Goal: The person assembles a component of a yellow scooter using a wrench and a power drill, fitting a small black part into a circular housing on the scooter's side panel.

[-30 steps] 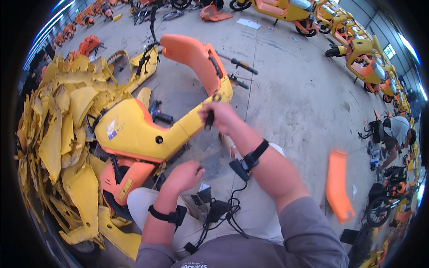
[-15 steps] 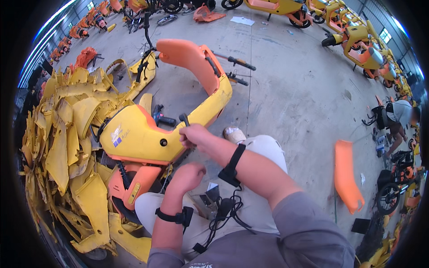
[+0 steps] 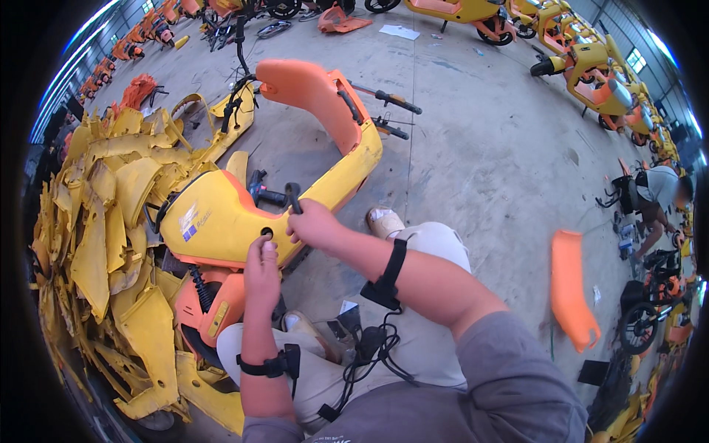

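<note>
A yellow and orange scooter body lies tilted in front of me. My right hand is closed around a black tool, with its looped dark end sticking up past the fist; the working end is hidden. That fist is at the right edge of the yellow side panel. My left hand has its fingers stretched upward, fingertips at the panel just below a round dark hole. I see nothing held in it. Behind the panel lies a dark, blue-marked power tool.
A heap of yellow plastic panels rises close on my left. An orange panel lies on the floor to the right. Parked scooters line the far right, where another person bends down. Black cables hang at my lap.
My left hand has risen from beside my knee to the yellow panel, its fingers straightening. The right hand has shifted slightly left, and the black tool in it has turned.
</note>
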Available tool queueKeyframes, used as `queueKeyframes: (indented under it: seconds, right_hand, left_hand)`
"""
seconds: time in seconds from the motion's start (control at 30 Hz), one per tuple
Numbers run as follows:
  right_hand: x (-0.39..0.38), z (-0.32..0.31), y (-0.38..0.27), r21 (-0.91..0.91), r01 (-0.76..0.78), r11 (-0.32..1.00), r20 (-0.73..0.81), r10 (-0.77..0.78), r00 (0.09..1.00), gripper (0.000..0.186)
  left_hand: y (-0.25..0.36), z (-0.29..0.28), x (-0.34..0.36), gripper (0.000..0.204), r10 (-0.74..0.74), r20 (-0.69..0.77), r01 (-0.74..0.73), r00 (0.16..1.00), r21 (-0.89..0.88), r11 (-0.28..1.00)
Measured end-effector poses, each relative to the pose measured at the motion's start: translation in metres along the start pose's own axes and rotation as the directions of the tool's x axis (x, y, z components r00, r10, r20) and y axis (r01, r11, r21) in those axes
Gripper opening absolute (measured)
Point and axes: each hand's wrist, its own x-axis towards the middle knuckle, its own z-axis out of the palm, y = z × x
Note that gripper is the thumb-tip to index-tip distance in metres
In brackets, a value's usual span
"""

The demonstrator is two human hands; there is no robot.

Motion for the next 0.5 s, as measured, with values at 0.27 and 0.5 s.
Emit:
queueKeyframes:
  seconds: [0.27, 0.5]
  right_hand:
    - [-0.062, 0.027, -0.022, -0.651, 0.547, 0.526, 0.449, -0.314, 0.836, 0.032]
    - [-0.062, 0.018, -0.03, -0.642, 0.642, 0.419, 0.52, -0.376, 0.767, 0.026]
  left_hand:
    - [0.017, -0.013, -0.01, 0.044, -0.278, 0.345, 0.443, 0.896, -0.701, 0.559]
    - [0.002, -0.016, -0.004, 0.026, -0.316, 0.247, 0.377, 0.916, -0.799, 0.468]
